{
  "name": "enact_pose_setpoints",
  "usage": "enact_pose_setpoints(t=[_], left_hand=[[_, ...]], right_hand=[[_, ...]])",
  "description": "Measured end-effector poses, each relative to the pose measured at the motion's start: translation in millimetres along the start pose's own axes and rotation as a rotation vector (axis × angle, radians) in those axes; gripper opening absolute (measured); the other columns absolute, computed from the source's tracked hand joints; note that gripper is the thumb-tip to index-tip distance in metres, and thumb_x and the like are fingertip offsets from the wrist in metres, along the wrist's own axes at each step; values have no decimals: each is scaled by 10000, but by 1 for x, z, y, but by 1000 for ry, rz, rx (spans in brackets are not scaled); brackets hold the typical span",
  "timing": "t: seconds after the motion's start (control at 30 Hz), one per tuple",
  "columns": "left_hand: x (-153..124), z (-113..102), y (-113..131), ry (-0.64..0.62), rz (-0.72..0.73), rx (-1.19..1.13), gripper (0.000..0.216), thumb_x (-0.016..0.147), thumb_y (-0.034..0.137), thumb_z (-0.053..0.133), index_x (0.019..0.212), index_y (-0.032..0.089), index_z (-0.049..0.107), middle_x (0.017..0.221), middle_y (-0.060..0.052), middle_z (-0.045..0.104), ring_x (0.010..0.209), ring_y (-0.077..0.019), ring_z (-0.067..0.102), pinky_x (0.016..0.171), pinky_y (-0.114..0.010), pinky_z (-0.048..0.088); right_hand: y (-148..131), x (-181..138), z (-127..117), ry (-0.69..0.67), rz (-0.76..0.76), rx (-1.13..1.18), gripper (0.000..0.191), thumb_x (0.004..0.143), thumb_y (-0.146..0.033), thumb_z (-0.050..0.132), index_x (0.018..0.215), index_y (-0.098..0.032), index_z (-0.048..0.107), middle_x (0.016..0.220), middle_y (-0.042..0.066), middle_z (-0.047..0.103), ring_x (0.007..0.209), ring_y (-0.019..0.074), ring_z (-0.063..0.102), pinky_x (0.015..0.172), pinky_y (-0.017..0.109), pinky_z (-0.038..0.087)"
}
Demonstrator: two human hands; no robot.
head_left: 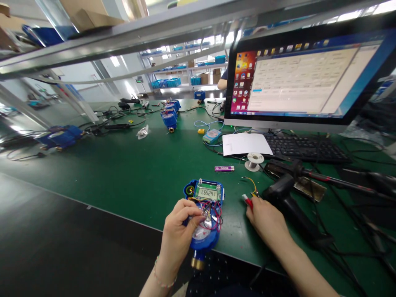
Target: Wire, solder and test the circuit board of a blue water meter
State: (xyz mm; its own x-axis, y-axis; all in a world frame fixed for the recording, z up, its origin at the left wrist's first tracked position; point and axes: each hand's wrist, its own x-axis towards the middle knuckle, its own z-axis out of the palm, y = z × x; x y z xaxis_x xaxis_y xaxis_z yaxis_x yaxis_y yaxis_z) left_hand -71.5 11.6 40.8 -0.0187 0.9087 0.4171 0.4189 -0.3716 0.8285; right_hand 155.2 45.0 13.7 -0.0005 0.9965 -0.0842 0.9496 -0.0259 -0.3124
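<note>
A blue water meter (pixel 211 243) with its electronics housing uncovered lies at the bench's front edge, brass fitting toward me. Its small display (pixel 207 194) shows digits, and thin red, black and yellow wires (pixel 216 214) loop over the dial. My left hand (pixel 181 227) is closed over the meter, thumb and forefinger pinching one of these wires. To the right, my right hand (pixel 267 218) rests low over the bench, its fingers closed around a red piece with a white tip (pixel 247 201). A yellow lead (pixel 254 185) sticks out beside those fingers, whose undersides are hidden.
Beyond the meter are a purple battery-like stick (pixel 224 168), a solder spool (pixel 254 161), white paper (pixel 246 144) and a blue adapter box (pixel 212 136). A black barcode scanner (pixel 291 210) and cables crowd the right, below a monitor (pixel 303 78) and keyboard (pixel 306 147). Further meters (pixel 169 117) stand farther back.
</note>
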Motion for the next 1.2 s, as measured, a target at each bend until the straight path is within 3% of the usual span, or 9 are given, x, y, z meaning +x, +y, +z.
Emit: enact_pose_setpoints(t=[0.07, 0.17, 0.23, 0.3, 0.43, 0.67, 0.83, 0.93, 1.2], left_hand=[[-1, 1, 1, -1, 6, 15, 82, 775, 124, 646, 739, 197, 653, 765, 9, 598, 721, -109, 587, 647, -195, 465], [-1, 4, 4, -23, 36, 52, 82, 768, 119, 657, 730, 191, 662, 754, 5, 601, 718, -113, 588, 635, -200, 464], [-1, 6, 7, -41, 62, 77, 80, 763, 113, 662, 737, 187, 673, 745, 0, 600, 710, -116, 587, 620, -201, 463], [0, 7, 10, -52, 79, 100, 83, 764, 107, 659, 745, 185, 680, 738, -4, 599, 699, -118, 584, 609, -204, 463], [1, 9, 12, -61, 97, 130, 78, 760, 103, 662, 744, 178, 678, 727, -5, 598, 691, -120, 582, 608, -209, 467], [3, 14, 15, -71, 121, 146, 61, 784, 141, 649, 742, 179, 672, 715, -9, 608, 688, -126, 582, 614, -220, 473], [3, 23, 21, -101, 134, 207, 58, 802, 176, 636, 749, 176, 660, 731, -20, 631, 717, -145, 581, 653, -251, 473], [3, 26, 22, -117, 140, 238, 55, 797, 175, 641, 744, 178, 653, 736, -20, 637, 724, -151, 574, 668, -262, 468], [7, 34, 27, -182, 147, 304, 72, 804, 167, 630, 736, 188, 635, 721, -11, 624, 719, -158, 556, 654, -267, 447]], right_hand=[[-6, -9, -13, -77, -42, 238, 196, 914, -268, 344, 867, -154, 496, 736, 102, 608, 662, 201, 598, 604, 315, 458], [-20, -33, -31, -313, -86, 1092, 275, 922, -453, 365, 926, -198, 468, 729, 17, 562, 665, 138, 553, 641, 275, 469], [-31, -47, -33, -499, 40, 1586, 335, 833, -514, 542, 958, -207, 494, 652, -35, 481, 589, 103, 482, 599, 250, 453], [-39, -53, -27, -666, 216, 1778, 406, 764, -551, 624, 925, -187, 541, 571, -69, 386, 471, 54, 353, 456, 182, 354], [-42, -49, -11, -819, 379, 1873, 536, 750, -668, 558, 762, -133, 591, 503, -72, 333, 391, 14, 240, 362, 151, 140], [-43, -50, -21, -688, 222, 1758, 434, 730, -574, 659, 736, -160, 530, 582, -33, 530, 473, 47, 451, 456, 163, 384], [-41, -47, -26, -762, 202, 1606, 533, 705, -642, 626, 558, -187, 391, 370, -102, 326, 275, 15, 207, 291, 160, 172], [-36, -43, -25, -683, 152, 1451, 604, 677, -650, 637, 449, -193, 315, 302, -94, 254, 260, 15, 223, 308, 173, 144], [-23, -45, -31, -531, 95, 1459, 408, 830, -590, 504, 773, -190, 450, 578, -85, 429, 384, 21, 332, 391, 174, 233]])
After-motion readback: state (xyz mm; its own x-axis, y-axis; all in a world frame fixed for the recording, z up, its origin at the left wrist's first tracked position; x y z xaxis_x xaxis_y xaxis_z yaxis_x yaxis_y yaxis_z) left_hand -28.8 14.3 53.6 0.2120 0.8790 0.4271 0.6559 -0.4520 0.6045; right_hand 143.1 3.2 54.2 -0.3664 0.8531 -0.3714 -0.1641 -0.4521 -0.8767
